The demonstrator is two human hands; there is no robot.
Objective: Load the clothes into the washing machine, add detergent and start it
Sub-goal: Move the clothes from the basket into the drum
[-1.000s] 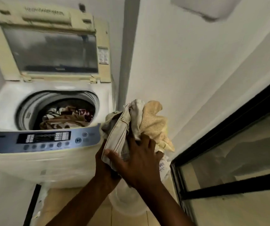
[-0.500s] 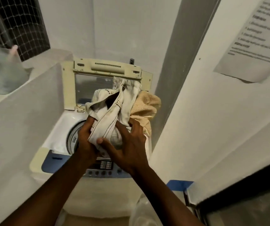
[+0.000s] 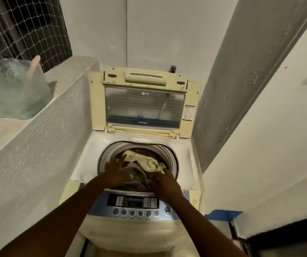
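A top-loading washing machine (image 3: 91, 156) stands in front of me with its lid (image 3: 145, 106) raised upright. The drum holds a pile of clothes: a cream cloth (image 3: 145, 162) lies on top, with a grey cloth (image 3: 136, 176) below it. Both my hands reach into the drum mouth. My left hand (image 3: 116, 173) rests with fingers spread on the left of the pile. My right hand (image 3: 164, 183) lies palm down on the right of the pile, at the edge of the cream cloth. The control panel (image 3: 134, 201) with its row of buttons sits under my wrists.
A rough concrete ledge (image 3: 37, 145) runs along the left, with a clear plastic bag (image 3: 13, 89) on top before a netted window (image 3: 24, 28). A grey column (image 3: 241, 71) and white wall close the right. A dark-framed glass door (image 3: 288, 242) is at lower right.
The bundle of cream clothes that both hands carried up over the machine now lies in the drum. My hands have gone down into the drum and opened onto the pile.
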